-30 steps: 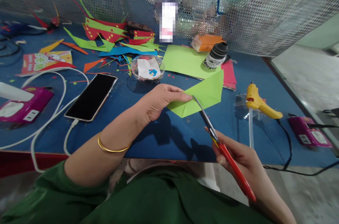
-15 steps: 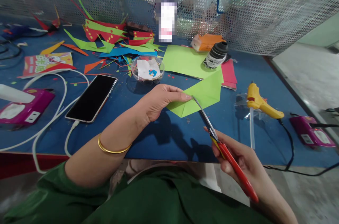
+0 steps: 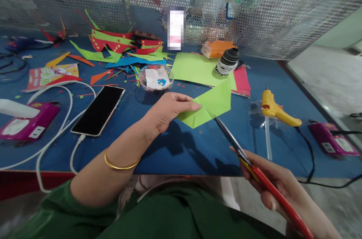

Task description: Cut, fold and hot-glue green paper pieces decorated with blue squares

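A folded sheet of light green paper [image 3: 213,102] is pinched between the thumb and fingers of my left hand [image 3: 177,109], above the blue table. Creases run across its lower part. My right hand [image 3: 271,182] grips a pair of scissors [image 3: 263,175] with red and yellow handles. The blades point up and left, close together, with their tips at the lower edge of the paper. I cannot tell whether the tips touch it.
Beyond my hands are a clear bowl [image 3: 156,78], green sheets [image 3: 195,67], a black bottle [image 3: 227,61] and paper masks [image 3: 111,41] among scraps. At left lies a phone [image 3: 98,111] with a white cable. At right are a yellow glue gun [image 3: 278,109] and a purple power strip [image 3: 333,139].
The scissors have drawn back from the paper, moving down and right with my right hand. My left hand still holds the paper in nearly the same place.
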A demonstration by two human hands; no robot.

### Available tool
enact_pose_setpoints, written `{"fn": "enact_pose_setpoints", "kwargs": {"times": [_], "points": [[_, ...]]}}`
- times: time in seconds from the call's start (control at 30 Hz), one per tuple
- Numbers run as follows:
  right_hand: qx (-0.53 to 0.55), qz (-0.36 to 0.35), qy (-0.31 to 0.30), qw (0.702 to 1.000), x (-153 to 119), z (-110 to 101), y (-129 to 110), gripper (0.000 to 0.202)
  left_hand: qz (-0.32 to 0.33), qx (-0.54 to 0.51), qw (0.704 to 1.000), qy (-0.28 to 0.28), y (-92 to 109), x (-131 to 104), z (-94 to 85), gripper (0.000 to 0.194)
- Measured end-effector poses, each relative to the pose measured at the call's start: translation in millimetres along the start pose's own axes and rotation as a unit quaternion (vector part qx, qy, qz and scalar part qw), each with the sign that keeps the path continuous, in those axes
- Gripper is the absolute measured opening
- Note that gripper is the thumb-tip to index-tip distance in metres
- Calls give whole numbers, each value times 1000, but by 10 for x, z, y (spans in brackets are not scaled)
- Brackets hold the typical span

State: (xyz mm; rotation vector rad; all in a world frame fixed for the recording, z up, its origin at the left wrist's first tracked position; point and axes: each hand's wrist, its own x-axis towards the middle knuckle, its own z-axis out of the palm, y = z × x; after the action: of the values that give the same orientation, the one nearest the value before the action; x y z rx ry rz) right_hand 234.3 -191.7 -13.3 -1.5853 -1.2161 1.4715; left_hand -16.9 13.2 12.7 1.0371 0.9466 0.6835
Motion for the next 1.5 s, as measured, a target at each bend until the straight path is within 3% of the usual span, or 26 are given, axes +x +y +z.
{"fn": "enact_pose_setpoints", "kwargs": {"times": [0.4,0.57,1.0,1.5], "points": [[-18,-42,48,998,67,30,-37,68,29,34,999,31,34,-17,9,22],[-28,-50,32,998,91,141,-141,62,22,19,999,15,8,-14,21,21],[-101,-116,91,984,216,285,-288,48,-15,0,1000,-26,-52,-43,87,17],[-96,-106,57,988,296,360,-298,48,-33,34,998,-41,-83,-53,113,17]]}}
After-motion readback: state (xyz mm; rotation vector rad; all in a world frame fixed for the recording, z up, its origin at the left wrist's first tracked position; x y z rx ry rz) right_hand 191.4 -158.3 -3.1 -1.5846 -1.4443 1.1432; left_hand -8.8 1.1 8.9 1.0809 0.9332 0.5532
